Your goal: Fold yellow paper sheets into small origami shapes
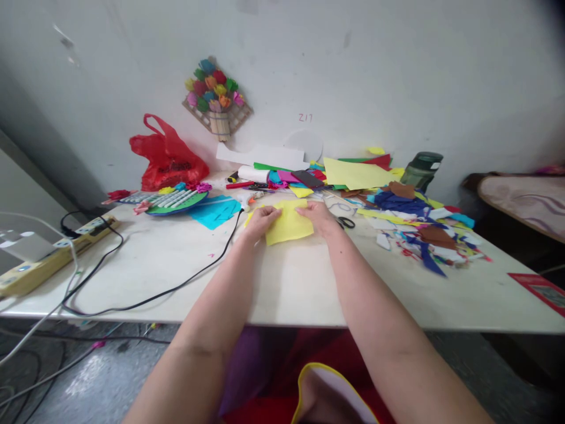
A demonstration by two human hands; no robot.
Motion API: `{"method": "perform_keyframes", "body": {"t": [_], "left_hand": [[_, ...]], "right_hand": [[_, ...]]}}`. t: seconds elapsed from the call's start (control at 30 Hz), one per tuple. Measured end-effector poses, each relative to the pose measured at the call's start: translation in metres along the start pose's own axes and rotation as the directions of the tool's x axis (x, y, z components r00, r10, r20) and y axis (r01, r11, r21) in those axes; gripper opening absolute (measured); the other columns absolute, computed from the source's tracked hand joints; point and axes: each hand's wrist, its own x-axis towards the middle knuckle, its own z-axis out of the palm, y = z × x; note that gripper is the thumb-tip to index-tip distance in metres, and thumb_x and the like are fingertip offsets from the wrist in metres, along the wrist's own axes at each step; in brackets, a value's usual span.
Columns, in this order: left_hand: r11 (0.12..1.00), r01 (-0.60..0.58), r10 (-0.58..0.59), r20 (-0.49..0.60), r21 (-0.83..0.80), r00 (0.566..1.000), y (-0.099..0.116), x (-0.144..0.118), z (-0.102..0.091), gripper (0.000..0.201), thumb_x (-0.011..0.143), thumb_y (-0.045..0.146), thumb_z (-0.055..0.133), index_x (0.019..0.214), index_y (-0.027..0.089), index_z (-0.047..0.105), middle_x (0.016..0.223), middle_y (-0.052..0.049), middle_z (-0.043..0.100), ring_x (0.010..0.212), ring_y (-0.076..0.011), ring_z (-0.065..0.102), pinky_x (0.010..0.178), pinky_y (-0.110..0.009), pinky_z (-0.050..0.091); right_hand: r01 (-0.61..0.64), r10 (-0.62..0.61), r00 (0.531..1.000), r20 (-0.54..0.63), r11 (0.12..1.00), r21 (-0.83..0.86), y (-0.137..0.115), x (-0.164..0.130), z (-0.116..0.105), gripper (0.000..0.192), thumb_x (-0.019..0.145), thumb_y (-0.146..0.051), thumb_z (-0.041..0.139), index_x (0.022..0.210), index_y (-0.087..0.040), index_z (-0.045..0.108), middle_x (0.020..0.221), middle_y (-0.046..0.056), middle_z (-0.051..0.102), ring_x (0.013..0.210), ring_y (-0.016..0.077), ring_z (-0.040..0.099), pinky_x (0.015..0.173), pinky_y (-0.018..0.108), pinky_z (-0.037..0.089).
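A small yellow paper sheet (289, 227) is held between my hands over the middle of the white table (291, 288). My left hand (263, 222) pinches its left side, fingers closed. On the upper right side, my right hand (316, 215) grips the same sheet between thumb and fingers. Black-handled scissors (345, 222) lie just right of my right hand, their blades hidden. Beyond my left hand, a glue gun (252, 199) with an orange part seems to lie on the table, partly covered. Light blue paper (216, 212) rests to the left.
Colored scraps (436, 235) are heaped at right, near a dark green bottle (424, 169). A red plastic bag (165, 156) and a green round craft piece (176, 203) sit at left. A black cord (176, 288) crosses from the power strip (53, 253). Larger yellow paper (357, 174) lies behind.
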Motion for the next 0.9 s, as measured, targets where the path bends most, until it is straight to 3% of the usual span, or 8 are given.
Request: {"method": "perform_keyframes", "body": {"t": [0.13,0.43,0.73,0.9], "left_hand": [[0.995,0.018,-0.011,0.077,-0.096,0.997,0.0036,-0.0027,-0.0018,0.036,0.065,0.052,0.061,0.065,0.016,0.056,0.057,0.002,0.052,0.052,-0.0088,0.045,0.049,-0.021,0.033],[0.994,0.006,-0.002,0.034,-0.110,0.999,0.0070,-0.0032,-0.0008,0.030,0.066,0.045,0.061,0.063,0.016,0.054,0.052,0.003,0.046,0.049,-0.0078,0.040,0.048,-0.022,0.029],[0.994,-0.041,0.041,-0.005,-0.102,0.999,0.0017,0.0010,-0.0025,0.031,0.068,0.044,0.058,0.059,0.016,0.048,0.051,0.005,0.038,0.048,-0.0066,0.033,0.048,-0.022,0.024],[0.992,-0.054,0.052,-0.016,-0.111,0.999,0.0026,0.0009,-0.0035,0.027,0.069,0.038,0.056,0.058,0.015,0.047,0.051,0.005,0.036,0.049,-0.0064,0.032,0.048,-0.022,0.023]], "right_hand": [[-0.022,0.022,0.999,0.028,1.000,-0.018,0.0022,0.0012,-0.0004,0.031,0.054,-0.038,0.076,0.073,-0.016,0.065,0.060,0.002,0.066,0.055,0.0177,0.061,0.059,0.032,0.052],[-0.020,0.016,0.987,0.157,0.999,0.029,-0.0037,-0.0059,0.0019,0.033,0.056,-0.034,0.075,0.083,-0.017,0.065,0.071,0.002,0.068,0.063,0.0184,0.064,0.064,0.032,0.052],[-0.019,0.020,0.999,0.046,1.000,-0.023,-0.0010,-0.0026,0.0039,0.028,0.056,-0.040,0.073,0.069,-0.017,0.064,0.061,0.001,0.064,0.059,0.0179,0.061,0.059,0.031,0.050],[-0.003,0.003,0.998,0.066,1.000,-0.003,-0.0051,-0.0076,0.0059,0.029,0.056,-0.041,0.073,0.069,-0.017,0.064,0.061,0.001,0.064,0.059,0.0174,0.061,0.059,0.030,0.049]]}}
